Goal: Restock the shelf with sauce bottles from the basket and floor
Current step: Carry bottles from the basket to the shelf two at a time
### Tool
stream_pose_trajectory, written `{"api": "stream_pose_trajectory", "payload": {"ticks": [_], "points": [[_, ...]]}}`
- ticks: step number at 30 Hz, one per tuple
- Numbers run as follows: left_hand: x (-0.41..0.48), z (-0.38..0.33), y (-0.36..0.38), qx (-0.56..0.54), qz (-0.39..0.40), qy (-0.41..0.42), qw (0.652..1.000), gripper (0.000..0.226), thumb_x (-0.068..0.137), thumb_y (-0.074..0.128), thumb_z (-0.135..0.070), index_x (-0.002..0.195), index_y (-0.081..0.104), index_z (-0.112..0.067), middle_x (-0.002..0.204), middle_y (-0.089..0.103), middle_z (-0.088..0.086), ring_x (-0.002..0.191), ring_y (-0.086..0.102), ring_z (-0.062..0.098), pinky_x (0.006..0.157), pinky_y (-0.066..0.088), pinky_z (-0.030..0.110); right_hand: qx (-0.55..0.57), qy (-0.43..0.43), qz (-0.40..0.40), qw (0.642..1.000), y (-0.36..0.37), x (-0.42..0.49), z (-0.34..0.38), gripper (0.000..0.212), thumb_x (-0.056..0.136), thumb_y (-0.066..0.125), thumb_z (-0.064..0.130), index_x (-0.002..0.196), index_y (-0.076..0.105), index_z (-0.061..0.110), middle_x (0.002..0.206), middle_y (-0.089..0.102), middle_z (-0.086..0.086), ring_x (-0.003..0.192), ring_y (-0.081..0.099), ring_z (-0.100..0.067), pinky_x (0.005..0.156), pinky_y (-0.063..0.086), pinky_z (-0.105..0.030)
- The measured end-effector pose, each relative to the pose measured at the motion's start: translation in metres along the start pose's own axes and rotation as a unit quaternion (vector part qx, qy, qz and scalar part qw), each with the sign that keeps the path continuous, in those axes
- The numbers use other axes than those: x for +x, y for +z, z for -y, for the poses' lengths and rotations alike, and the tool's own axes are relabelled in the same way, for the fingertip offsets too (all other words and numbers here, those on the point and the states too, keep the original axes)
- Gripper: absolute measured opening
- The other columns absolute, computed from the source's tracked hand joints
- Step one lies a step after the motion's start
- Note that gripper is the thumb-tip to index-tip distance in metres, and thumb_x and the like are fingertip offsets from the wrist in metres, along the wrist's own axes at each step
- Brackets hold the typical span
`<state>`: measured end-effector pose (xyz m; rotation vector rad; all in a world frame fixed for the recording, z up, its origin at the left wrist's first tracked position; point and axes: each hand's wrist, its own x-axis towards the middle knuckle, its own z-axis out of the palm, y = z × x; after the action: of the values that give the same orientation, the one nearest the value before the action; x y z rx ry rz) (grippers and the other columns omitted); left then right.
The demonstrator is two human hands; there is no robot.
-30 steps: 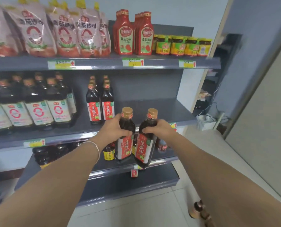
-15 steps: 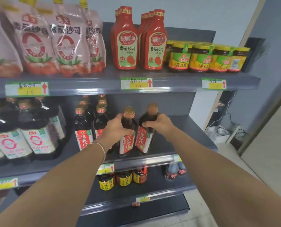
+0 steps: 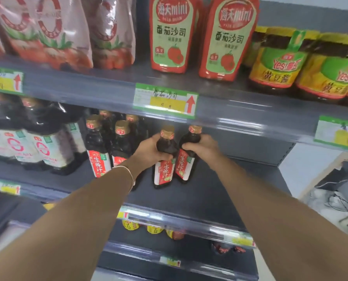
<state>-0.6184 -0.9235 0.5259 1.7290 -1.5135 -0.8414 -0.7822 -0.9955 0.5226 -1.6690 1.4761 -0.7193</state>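
Both bottles are deeper onto the middle shelf (image 3: 219, 191) than 0.5 s ago, and the camera is closer. Left hand (image 3: 150, 148) wraps the shoulder of the left bottle (image 3: 164, 171); right hand (image 3: 203, 146) wraps the right bottle (image 3: 184, 165), 1 each. I reckon the high grip keeps labels facing out and clears the shelf above. Both bottles tilt slightly, side by side, bases at deck level; I can't tell if they're seated. They're just right of the matching stock (image 3: 98, 151), so same product block. Count: 2 in hand, 4 caps visible in stock, 2 ketchup bottles (image 3: 171, 35) fronting above.
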Motion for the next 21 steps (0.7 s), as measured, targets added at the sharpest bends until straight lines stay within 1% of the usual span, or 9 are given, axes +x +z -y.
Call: {"api": "stream_pose_trajectory", "payload": {"ticks": [3,5,7,9,11,12,15,18,21], "points": [[0.008,0.000,-0.001,-0.038,0.024,-0.024,0.999,0.058,0.080,0.069,-0.003,0.131,0.045,-0.015,0.103,0.058,0.002,0.068,0.054,0.004,0.041,0.045,0.008,0.005,-0.012,0.021,1.000,0.007,0.017,-0.004,0.029,0.070,0.077,0.026,0.098,0.070,0.019,0.101,0.071,-0.003,0.090,0.067,-0.019,0.074,0.052,-0.026],[0.012,0.002,-0.004,-0.041,0.038,-0.040,0.998,0.061,0.081,0.069,-0.008,0.133,0.040,-0.020,0.109,0.060,0.000,0.083,0.061,0.012,0.057,0.057,0.026,0.026,-0.018,0.036,0.999,0.011,0.023,-0.004,0.014,0.072,0.076,0.021,0.082,0.066,0.024,0.103,0.071,-0.005,0.092,0.067,-0.020,0.085,0.054,-0.033],[0.015,0.005,-0.005,-0.014,0.047,-0.037,0.998,0.062,0.082,0.069,-0.015,0.133,0.036,-0.025,0.111,0.060,0.000,0.093,0.063,0.022,0.067,0.057,0.044,0.058,-0.024,0.050,0.997,0.014,0.025,-0.004,0.021,0.076,0.074,0.015,0.074,0.057,0.027,0.102,0.069,-0.005,0.092,0.065,-0.020,0.089,0.052,-0.034],[0.017,0.011,-0.003,-0.006,0.033,-0.024,0.999,0.058,0.084,0.067,-0.017,0.131,0.034,-0.025,0.102,0.058,-0.002,0.076,0.061,0.015,0.059,0.055,0.038,0.098,-0.025,0.061,0.993,0.015,0.025,-0.010,0.022,0.079,0.073,0.012,0.081,0.056,0.027,0.100,0.067,-0.004,0.093,0.064,-0.021,0.090,0.051,-0.035],[0.015,0.016,0.002,-0.019,-0.006,-0.015,1.000,0.058,0.084,0.067,-0.014,0.130,0.033,-0.019,0.097,0.056,-0.002,0.065,0.054,0.006,0.053,0.050,0.020,0.129,-0.015,0.068,0.989,0.016,0.024,-0.022,0.029,0.077,0.075,0.013,0.098,0.056,0.021,0.102,0.067,-0.003,0.097,0.065,-0.023,0.093,0.051,-0.042],[0.013,0.021,0.006,-0.029,-0.023,-0.020,0.999,0.060,0.082,0.069,-0.011,0.130,0.033,-0.015,0.099,0.056,-0.001,0.069,0.055,0.006,0.058,0.048,0.016,0.133,-0.009,0.074,0.988,0.017,0.023,-0.030,0.036,0.076,0.077,0.012,0.104,0.054,0.019,0.105,0.067,-0.003,0.099,0.065,-0.024,0.094,0.051,-0.045],[0.008,0.042,0.023,-0.057,-0.055,-0.048,0.996,0.065,0.077,0.074,-0.011,0.130,0.037,-0.009,0.109,0.061,0.005,0.098,0.061,0.018,0.084,0.048,0.025,0.067,0.010,0.083,0.994,0.028,0.017,-0.053,0.043,0.076,0.076,0.011,0.109,0.049,0.015,0.111,0.065,-0.005,0.102,0.063,-0.024,0.092,0.051,-0.043],[0.006,0.053,0.036,-0.066,-0.075,-0.079,0.992,0.060,0.081,0.070,-0.013,0.133,0.041,-0.009,0.117,0.063,0.009,0.097,0.058,0.017,0.079,0.045,0.019,0.034,0.026,0.053,0.998,0.042,0.013,-0.066,0.045,0.078,0.075,0.014,0.115,0.050,0.010,0.114,0.066,-0.007,0.103,0.063,-0.026,0.089,0.052,-0.041],[0.009,0.061,0.041,-0.084,-0.083,-0.079,0.990,0.060,0.086,0.064,-0.013,0.139,0.037,-0.011,0.123,0.060,0.007,0.111,0.059,0.022,0.094,0.049,0.031,0.016,0.012,0.039,0.999,0.046,0.017,-0.070,0.046,0.078,0.075,0.013,0.116,0.051,0.008,0.115,0.065,-0.009,0.106,0.063,-0.027,0.090,0.053,-0.043]]}}
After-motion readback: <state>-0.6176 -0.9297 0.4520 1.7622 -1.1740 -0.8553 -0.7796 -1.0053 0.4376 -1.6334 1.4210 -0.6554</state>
